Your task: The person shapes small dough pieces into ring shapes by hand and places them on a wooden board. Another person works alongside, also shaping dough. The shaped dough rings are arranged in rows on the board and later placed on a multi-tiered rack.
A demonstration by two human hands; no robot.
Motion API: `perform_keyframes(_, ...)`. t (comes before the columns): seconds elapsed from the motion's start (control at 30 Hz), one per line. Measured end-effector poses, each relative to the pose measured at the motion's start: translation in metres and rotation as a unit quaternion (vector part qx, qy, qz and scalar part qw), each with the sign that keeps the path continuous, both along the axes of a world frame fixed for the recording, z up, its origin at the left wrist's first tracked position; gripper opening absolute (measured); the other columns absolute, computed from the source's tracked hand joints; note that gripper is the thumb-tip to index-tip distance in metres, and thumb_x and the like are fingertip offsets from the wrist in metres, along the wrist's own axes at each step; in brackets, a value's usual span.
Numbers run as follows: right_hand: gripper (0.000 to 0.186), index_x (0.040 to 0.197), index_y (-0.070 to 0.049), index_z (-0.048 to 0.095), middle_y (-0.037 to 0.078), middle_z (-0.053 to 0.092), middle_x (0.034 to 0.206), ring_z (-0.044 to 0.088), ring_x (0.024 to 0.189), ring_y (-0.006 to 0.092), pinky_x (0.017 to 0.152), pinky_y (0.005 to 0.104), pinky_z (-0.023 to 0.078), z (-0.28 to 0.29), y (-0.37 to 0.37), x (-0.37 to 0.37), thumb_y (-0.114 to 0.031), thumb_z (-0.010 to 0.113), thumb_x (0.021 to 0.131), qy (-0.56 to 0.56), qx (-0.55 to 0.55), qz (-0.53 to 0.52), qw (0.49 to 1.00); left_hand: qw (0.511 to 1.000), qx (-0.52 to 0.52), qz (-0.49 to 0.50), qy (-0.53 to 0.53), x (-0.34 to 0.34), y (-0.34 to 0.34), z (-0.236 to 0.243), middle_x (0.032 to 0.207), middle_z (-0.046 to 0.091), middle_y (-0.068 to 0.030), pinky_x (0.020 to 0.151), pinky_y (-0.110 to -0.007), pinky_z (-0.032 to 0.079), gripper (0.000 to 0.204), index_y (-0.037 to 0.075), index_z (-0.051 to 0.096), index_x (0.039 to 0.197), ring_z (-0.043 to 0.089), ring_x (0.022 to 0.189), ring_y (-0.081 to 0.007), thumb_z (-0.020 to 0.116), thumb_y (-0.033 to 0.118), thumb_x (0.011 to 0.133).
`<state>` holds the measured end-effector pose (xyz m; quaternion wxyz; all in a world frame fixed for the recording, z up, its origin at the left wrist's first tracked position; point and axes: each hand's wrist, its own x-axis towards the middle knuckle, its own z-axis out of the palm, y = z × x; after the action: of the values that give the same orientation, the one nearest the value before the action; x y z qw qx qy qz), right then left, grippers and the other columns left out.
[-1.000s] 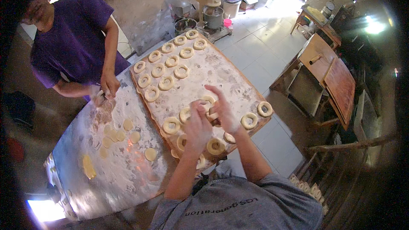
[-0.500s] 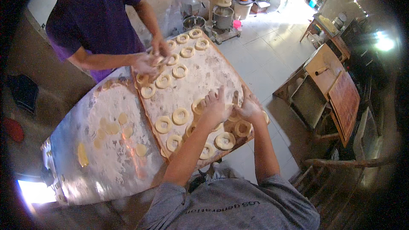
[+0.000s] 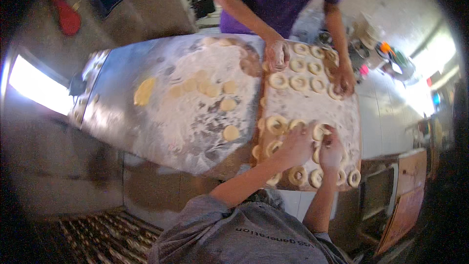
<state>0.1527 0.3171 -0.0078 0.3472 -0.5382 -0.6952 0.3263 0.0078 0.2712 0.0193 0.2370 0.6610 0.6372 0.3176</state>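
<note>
Rings of pale dough lie in rows on a flour-dusted board (image 3: 312, 105). My left hand (image 3: 299, 143) is over the near rows, its blurred fingers pointing forward beside a dough ring (image 3: 321, 132). On that ring's right side, my right hand (image 3: 332, 150) has its fingers curled in and closed at the rim. Whether the ring is lifted off the board I cannot tell. Several neighbouring rings are partly hidden under my hands and wrists. Nearer me, another dough ring (image 3: 297, 176) lies flat at the board's front edge.
A person in a purple shirt (image 3: 281, 0) works across the board, hands over the far rows of rings. Left is a floured metal table (image 3: 115, 98) with flat dough rounds (image 3: 231, 133) and a yellow dough piece (image 3: 144, 92). Wooden panels (image 3: 405, 200) stand at right.
My view has swung left, bringing more of the metal table into sight. My hands, spread wider before, are closer about a ring. The other person's hands have moved apart.
</note>
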Motion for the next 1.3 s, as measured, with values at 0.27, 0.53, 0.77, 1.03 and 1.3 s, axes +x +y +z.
perform_keyframes(0.27, 0.021, 0.096, -0.001, 0.058, 0.023, 0.065, 0.097, 0.063, 0.094, 0.0380, 0.081, 0.0477, 0.050, -0.041, -0.054, -0.239, -0.016, 0.055, 0.083, -0.300, -0.012, 0.299, 0.906, 0.938, -0.170, 0.292, -0.075, -0.201, -0.139, -0.047, 0.092, 0.064, -0.0295, 0.075, -0.051, 0.049, 0.036, -0.004, 0.048, 0.120, 0.063, 0.087, -0.0455, 0.056, 0.015, 0.090)
perform_keyframes(0.53, 0.035, 0.105, -0.008, 0.047, 0.014, 0.060, 0.090, 0.063, 0.086, 0.0344, 0.077, 0.0423, 0.049, 0.014, -0.083, -0.306, -0.025, 0.068, 0.082, -0.051, -0.168, 0.394, 0.902, 0.927, -0.031, 0.254, -0.275, -0.283, -0.179, -0.028, 0.087, 0.066, -0.0239, 0.072, -0.037, 0.054, 0.031, -0.005, 0.059, 0.106, 0.069, 0.083, -0.0328, 0.066, 0.020, 0.090)
perform_keyframes(0.77, 0.042, 0.113, -0.008, 0.043, 0.010, 0.055, 0.104, 0.062, 0.090, 0.0256, 0.078, 0.0386, 0.052, 0.038, -0.120, -0.365, -0.007, 0.067, 0.078, -0.042, -0.058, 0.258, 0.964, 0.945, 0.033, 0.211, -0.248, -0.339, -0.188, -0.015, 0.086, 0.062, -0.0151, 0.071, -0.035, 0.052, 0.029, 0.002, 0.059, 0.101, 0.065, 0.078, -0.0296, 0.073, 0.007, 0.076)
perform_keyframes(1.03, 0.042, 0.122, -0.005, 0.042, 0.008, 0.056, 0.104, 0.059, 0.093, 0.0185, 0.082, 0.0325, 0.050, -0.006, -0.121, -0.386, 0.002, 0.051, 0.081, 0.327, -0.297, 0.340, 0.830, 0.935, 0.153, 0.316, -0.041, -0.347, -0.173, -0.021, 0.084, 0.053, -0.0144, 0.069, -0.041, 0.045, 0.028, 0.001, 0.050, 0.099, 0.054, 0.074, -0.0355, 0.056, -0.009, 0.075)
perform_keyframes(1.3, 0.044, 0.128, -0.007, 0.042, 0.007, 0.062, 0.093, 0.060, 0.091, 0.0151, 0.081, 0.0323, 0.048, 0.019, -0.114, -0.346, 0.001, 0.053, 0.086, 0.276, -0.297, 0.363, 0.839, 0.891, 0.151, 0.254, -0.346, -0.308, -0.164, -0.043, 0.098, 0.057, -0.0148, 0.083, -0.033, 0.048, 0.035, 0.000, 0.046, 0.118, 0.059, 0.088, -0.0250, 0.043, -0.010, 0.084)
